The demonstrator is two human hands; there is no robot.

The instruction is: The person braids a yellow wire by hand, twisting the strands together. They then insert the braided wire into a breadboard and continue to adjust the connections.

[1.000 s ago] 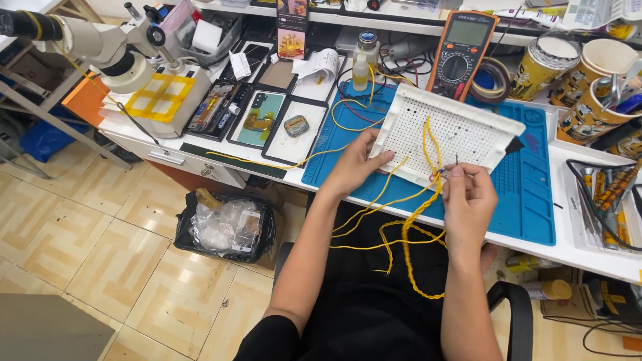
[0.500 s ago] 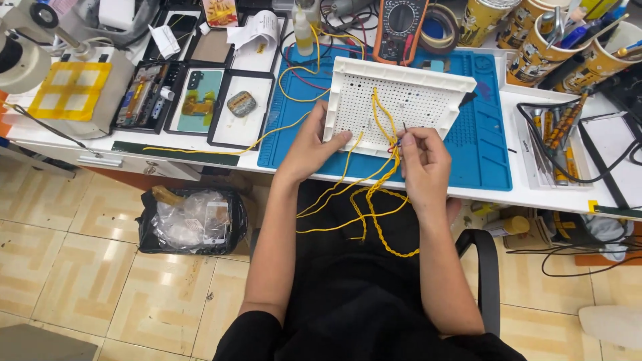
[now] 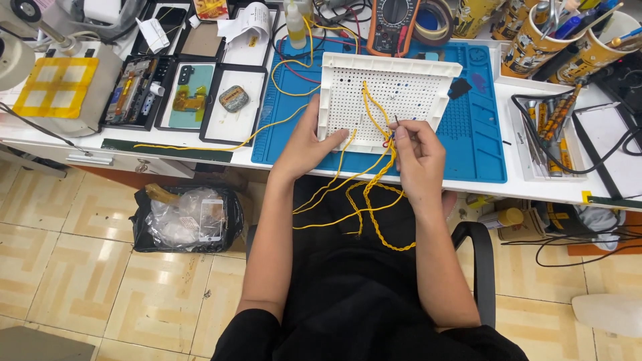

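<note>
On the blue mat (image 3: pixel 468 127) of the desk (image 3: pixel 535 187), the left hand (image 3: pixel 304 140) steadies the white perforated board (image 3: pixel 381 100) with a flat, open grip, so the right hand (image 3: pixel 418 157) can pinch a thin tool (image 3: pixel 396 122) beside the yellow wires (image 3: pixel 368 194).

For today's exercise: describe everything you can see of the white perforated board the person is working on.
The white perforated board is a square panel, plastic by its look, with a raised rim and a grid of small holes. It lies tilted on the blue mat at the bench edge. The left hand steadies its near left side; the right hand works at its near edge. Yellow wires cross it and trail down.
</note>
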